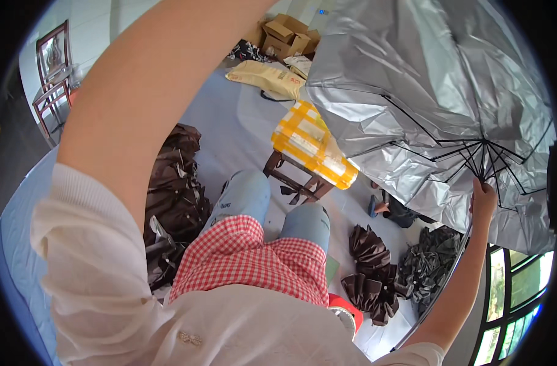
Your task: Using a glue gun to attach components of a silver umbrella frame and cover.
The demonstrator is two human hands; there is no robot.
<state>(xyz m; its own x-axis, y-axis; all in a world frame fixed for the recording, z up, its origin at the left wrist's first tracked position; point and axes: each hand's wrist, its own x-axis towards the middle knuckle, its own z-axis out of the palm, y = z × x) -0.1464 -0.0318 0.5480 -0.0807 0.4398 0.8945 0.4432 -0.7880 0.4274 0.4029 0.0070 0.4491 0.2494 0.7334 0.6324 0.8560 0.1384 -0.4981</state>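
Observation:
A wide umbrella [406, 55], lined in silver, spreads over the upper right. Its underside faces me, and thin black ribs [440, 142] fan out from the centre. The canopy is creased, and several ribs are bent at their joints. My right hand [483, 196] is closed around the shaft just below the hub where the ribs meet. My left arm [150, 85] reaches up across the left side and leaves through the top edge, so the left hand is out of sight.
Dark brown folded umbrellas [178, 189] are heaped left of my legs; more brown ones [370, 268] and a black bundle [431, 262] lie at right. Ahead stands a stool with a yellow-taped white box [309, 143]. Beyond are a tan sack [266, 79], cardboard boxes [284, 36] and a chair [54, 79].

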